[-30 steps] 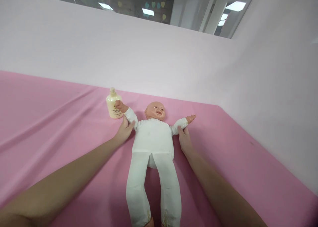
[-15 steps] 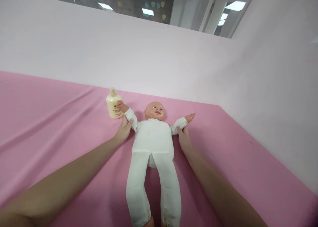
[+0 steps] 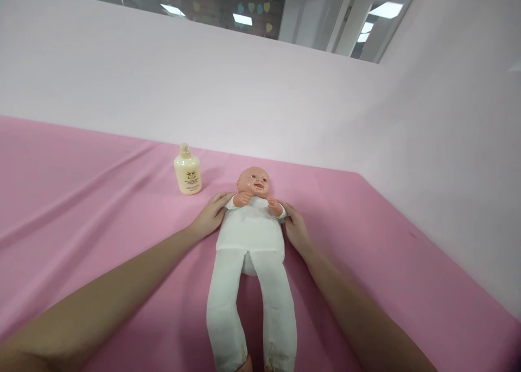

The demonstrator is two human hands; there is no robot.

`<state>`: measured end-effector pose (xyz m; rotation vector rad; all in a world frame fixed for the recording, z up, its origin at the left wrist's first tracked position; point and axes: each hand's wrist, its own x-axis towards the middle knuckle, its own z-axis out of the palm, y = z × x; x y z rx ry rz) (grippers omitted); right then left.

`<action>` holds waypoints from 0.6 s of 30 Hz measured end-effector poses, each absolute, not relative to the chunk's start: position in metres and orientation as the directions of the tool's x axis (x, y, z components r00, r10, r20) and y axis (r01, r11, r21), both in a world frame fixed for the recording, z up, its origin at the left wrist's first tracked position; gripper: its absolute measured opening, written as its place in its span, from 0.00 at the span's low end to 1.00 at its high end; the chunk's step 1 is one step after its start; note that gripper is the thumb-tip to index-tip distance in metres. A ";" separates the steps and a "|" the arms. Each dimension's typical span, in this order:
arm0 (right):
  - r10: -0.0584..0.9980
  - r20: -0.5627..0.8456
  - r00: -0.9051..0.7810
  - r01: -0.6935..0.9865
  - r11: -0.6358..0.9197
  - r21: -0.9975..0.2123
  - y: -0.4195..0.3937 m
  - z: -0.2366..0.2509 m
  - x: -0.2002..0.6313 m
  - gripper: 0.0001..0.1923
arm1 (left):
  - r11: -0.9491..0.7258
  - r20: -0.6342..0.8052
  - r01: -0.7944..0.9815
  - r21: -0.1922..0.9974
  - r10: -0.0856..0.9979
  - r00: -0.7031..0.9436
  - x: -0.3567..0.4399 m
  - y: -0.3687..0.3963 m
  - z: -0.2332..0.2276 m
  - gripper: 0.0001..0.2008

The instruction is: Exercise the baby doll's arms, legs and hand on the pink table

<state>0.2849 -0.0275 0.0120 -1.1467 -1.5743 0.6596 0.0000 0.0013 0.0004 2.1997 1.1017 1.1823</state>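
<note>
one glossy-headed baby doll in white clothing (image 3: pixel 250 231) lies face up on the creased pink cloth surface (image 3: pixel 101 198), forearms bent over its chest. the bare left hand (image 3: pixel 210 214) and bare right hand (image 3: pixel 297 229) touch its sleeves, one per side; whether either grip is closed cannot be told. a cream-yellow, round-shouldered bottle (image 3: pixel 188 174) stands upright near the left hand.

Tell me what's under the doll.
The doll lies on the pink sheet, which shows around its body and between its legs. The part directly beneath it is covered, so whether anything else lies there cannot be seen.
</note>
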 end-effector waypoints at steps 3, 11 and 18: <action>0.904 0.427 -0.009 0.353 0.402 -0.845 -0.026 0.009 0.286 0.26 | -0.600 0.505 0.455 0.657 0.799 0.326 0.000 0.001 0.000 0.27; 0.915 0.404 -0.022 0.317 0.390 -0.865 -0.022 0.008 0.287 0.28 | -0.582 0.484 0.471 0.663 0.813 0.323 -0.001 0.003 0.001 0.26; 0.955 0.285 0.080 0.286 0.252 -0.925 -0.026 0.011 0.287 0.22 | -0.498 0.455 0.391 0.774 0.867 0.204 -0.001 0.006 -0.004 0.27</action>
